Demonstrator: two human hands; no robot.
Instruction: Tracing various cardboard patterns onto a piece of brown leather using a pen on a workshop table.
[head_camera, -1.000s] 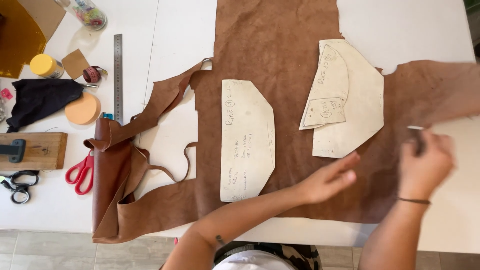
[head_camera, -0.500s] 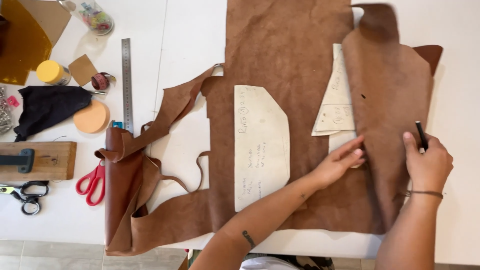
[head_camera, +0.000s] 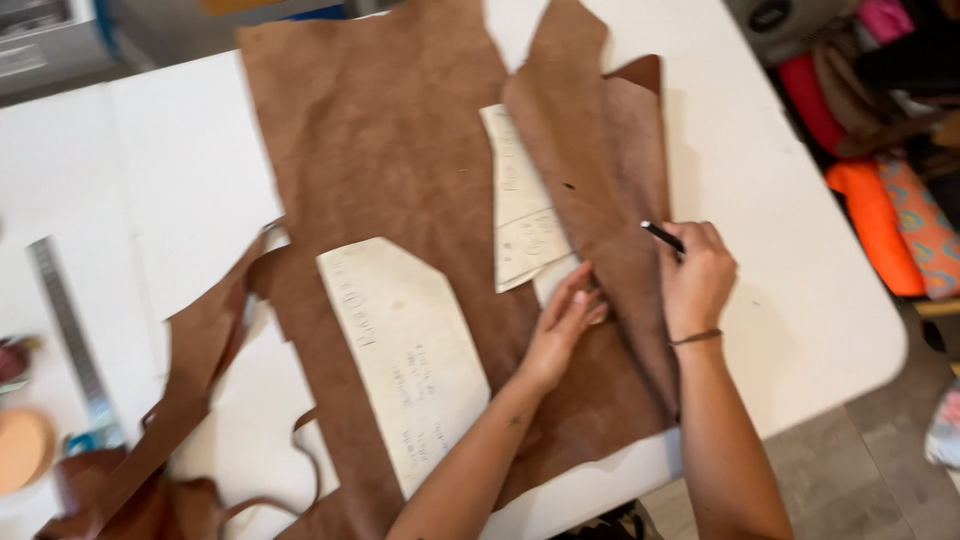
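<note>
Far left edge: a metal ruler (head_camera: 70, 340) lies at a slant on the white surface (head_camera: 170, 160); below it, an orange round lid (head_camera: 20, 450) is cut off by the frame.

Lower left: brown leather strips (head_camera: 200, 350) trail off the main hide toward a bunched brown leather piece (head_camera: 130, 505) at the bottom corner.

Centre: a large brown leather hide (head_camera: 390, 150) is spread flat on the surface, suede side up, running from the far edge to the near edge.

On the hide: a long cream paper pattern (head_camera: 405, 355) with handwriting lies flat on its near left part; a second paper pattern (head_camera: 520, 210) lies further right, its right side covered by leather.

Left hand (head_camera: 562, 325): fingers stretched out, grip open, pressing flat on the hide just at the lower corner of the second pattern.

Folded flap (head_camera: 590, 150): the right part of the hide is turned over onto itself and over the second pattern, its edge running between the two hands.

Right hand (head_camera: 695, 280): rests on the folded flap, grip closed around a black pen (head_camera: 662, 236) whose tip points up and left; a thin band circles the wrist.

Far right: bright orange and pink fabrics (head_camera: 880, 220) are piled beyond the surface's edge.
</note>
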